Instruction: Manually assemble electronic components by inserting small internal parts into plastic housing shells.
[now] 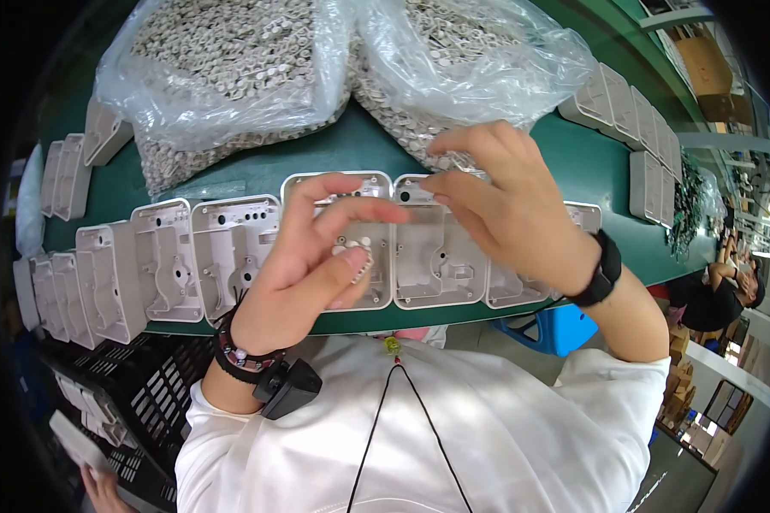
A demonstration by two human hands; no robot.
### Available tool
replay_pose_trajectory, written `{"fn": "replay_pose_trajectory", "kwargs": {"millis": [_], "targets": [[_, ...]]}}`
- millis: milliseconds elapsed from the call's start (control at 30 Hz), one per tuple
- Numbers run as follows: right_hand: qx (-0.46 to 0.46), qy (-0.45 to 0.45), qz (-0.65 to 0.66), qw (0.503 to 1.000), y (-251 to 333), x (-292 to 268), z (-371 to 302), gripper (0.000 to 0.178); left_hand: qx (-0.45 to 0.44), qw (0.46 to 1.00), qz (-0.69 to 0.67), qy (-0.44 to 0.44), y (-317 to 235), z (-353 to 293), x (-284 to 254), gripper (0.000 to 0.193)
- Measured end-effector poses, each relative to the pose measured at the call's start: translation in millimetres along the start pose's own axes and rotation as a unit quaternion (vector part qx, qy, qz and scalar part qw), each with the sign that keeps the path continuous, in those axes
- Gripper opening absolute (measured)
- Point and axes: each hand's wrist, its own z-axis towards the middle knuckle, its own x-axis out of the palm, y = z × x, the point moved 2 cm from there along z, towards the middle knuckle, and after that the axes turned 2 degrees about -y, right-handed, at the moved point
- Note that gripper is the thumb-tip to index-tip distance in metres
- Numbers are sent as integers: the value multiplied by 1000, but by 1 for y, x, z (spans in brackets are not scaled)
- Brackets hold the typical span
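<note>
My left hand is in front of the middle housings, its fingers curled around several small white plastic caps lying in the palm. Its thumb presses on them, while the index finger stretches out to the right. My right hand hovers above an open white plastic housing, fingers bent and apart, with nothing visible between them. Beside it, another open white housing is partly covered by my left hand. Screw posts and moulded ribs show inside the housings.
Two clear plastic bags, heaped with small white caps, stand at the back of the green table. More housings run leftward, others stand far right. A black crate and blue stool are below. Another person is at right.
</note>
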Motion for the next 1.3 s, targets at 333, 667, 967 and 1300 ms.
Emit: {"fn": "replay_pose_trajectory", "kwargs": {"millis": [333,667,967,1300], "targets": [[-26,-102,172,979,43,4,13,24,61,995,-68,29,2,-1,14,45],[31,-91,192,977,32,3,9,28,-42,991,-23,127,4,-1,-9,30],[-8,-115,135,984,35,-1,11,25,139,949,276,64,7,2,2,21],[-4,-47,244,969,36,-1,26,21,34,964,264,1,-10,-7,-3,12]]}}
